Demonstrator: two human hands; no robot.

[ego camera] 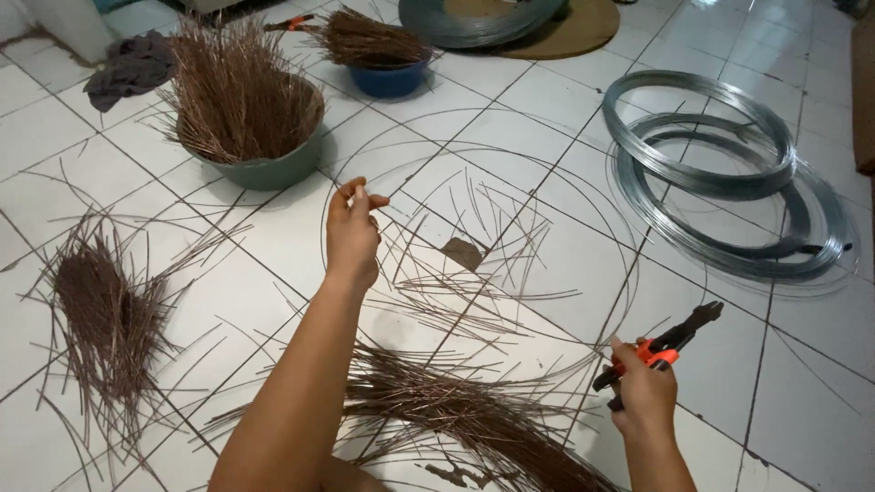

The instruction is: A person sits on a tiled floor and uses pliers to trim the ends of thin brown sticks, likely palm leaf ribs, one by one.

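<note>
My left hand pinches a thin wire hoop that curves in a large circle over the white tiled floor. My right hand is closed on a pair of pliers with orange and black handles, jaws pointing up and right, close to the hoop's lower right part. Loose brown sticks lie scattered inside the hoop. A thick bundle of brown sticks lies on the floor between my arms.
A grey-green basin full of upright sticks stands at the back left, a blue bowl of sticks behind it. Coils of grey wire lie at the right. Another pile of sticks lies left. A dark cloth lies at far left.
</note>
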